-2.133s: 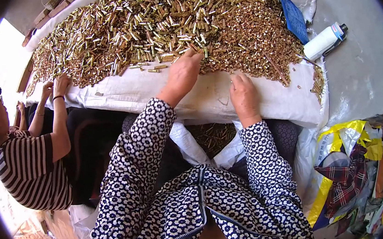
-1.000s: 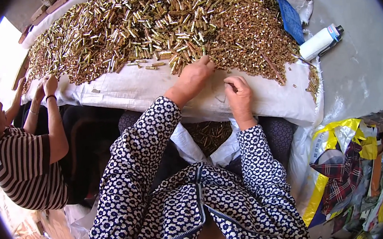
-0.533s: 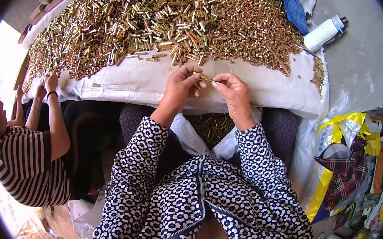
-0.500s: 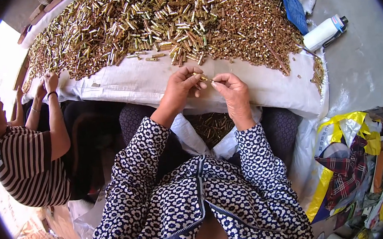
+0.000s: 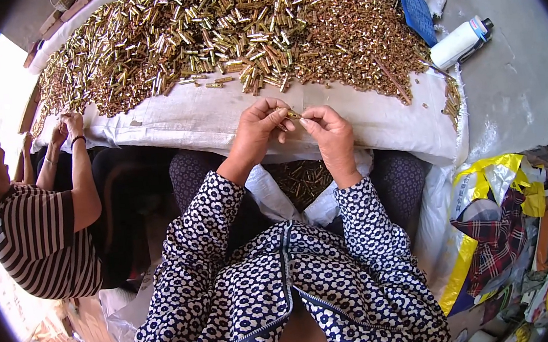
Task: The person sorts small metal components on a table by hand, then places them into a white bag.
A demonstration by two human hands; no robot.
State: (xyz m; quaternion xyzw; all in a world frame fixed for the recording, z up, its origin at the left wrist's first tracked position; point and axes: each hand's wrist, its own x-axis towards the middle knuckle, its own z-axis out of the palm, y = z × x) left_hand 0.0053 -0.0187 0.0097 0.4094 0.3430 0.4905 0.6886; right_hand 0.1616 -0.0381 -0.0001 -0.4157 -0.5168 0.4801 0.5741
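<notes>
My left hand [image 5: 254, 133] pinches a small gold-coloured metal sleeve [image 5: 292, 114] between thumb and fingers, over the near edge of a white woven sheet [image 5: 176, 118]. The fingers of my right hand [image 5: 332, 136] are closed at the sleeve's other end; whatever sits between those fingertips is too small to make out. Beyond both hands spreads a heap of gold-coloured metal sleeves [image 5: 228, 33], with a pile of much smaller coppery metal pieces [image 5: 361, 44] on its right. Below my wrists, more metal pieces [image 5: 301, 181] lie in an open white sack [image 5: 268, 194] between my knees.
At the left a co-worker in a striped shirt [image 5: 40, 239] has both hands at the heap's edge. A white bottle [image 5: 460, 45] and a blue flat object [image 5: 413, 9] lie at the right. Bags and cloths, including a plaid cloth [image 5: 495, 242], crowd the lower right.
My right hand has shifted slightly left, bringing its fingertips nearer my left hand. Less of the sleeve shows between them. The co-worker's hands have moved a little.
</notes>
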